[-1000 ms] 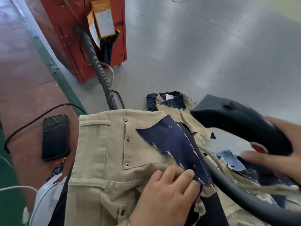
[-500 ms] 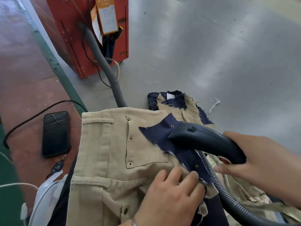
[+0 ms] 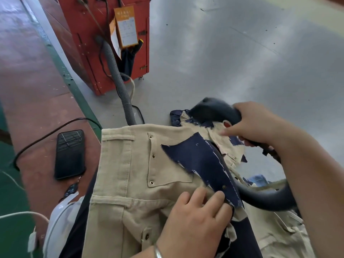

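Bright even daylight, soft glare on grey floor — edges bowed, slight motion blur

Black phone on reddish bench, red cabinet with orange card, white cable.
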A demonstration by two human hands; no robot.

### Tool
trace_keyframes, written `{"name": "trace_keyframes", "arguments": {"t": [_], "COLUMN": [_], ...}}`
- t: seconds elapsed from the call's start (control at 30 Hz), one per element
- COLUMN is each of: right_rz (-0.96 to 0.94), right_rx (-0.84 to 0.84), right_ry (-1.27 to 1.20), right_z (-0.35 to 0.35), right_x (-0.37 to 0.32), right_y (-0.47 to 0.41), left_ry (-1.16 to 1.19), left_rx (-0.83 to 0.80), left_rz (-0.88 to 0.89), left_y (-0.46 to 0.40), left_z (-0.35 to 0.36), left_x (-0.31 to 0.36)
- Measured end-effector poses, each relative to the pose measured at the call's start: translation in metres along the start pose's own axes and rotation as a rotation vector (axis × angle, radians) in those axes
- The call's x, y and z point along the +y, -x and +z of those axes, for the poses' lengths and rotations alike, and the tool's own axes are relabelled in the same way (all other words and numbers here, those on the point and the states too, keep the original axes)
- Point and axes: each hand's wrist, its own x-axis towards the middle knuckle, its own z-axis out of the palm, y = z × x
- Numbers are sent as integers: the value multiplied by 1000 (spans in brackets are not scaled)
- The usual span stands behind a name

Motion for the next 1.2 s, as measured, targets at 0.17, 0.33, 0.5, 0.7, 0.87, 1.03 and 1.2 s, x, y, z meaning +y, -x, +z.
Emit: {"name": "trace_keyframes", "arguments": {"t": [0.17,0.33,0.5,0.7,0.87,1.03,1.2], "right_rz": [29,116,145,131,46,42,-15], "right_rx": [98,130,66,-69,41,70,77], "right_ry": [-89,30,154,150,107,63,78], "right_z": [-32,-23,2,24,25,4,-26], "right_x": [31,74,80,43,23,10,23], "right_y": [61,136,164,135,70,32,87], "left_ry": [25,35,32,26,23,23,79], "left_rx": [0,21,5,-23,-20,-45,-122], "left_rz": [5,38,69,75,68,39,-14], "left_y": [0,-2,-3,-5,-5,-3,-16], "left_z": [-2,1,3,2,0,0,-3], "left_x": [-1,-4,-3,-5,-4,-2,-3]}}
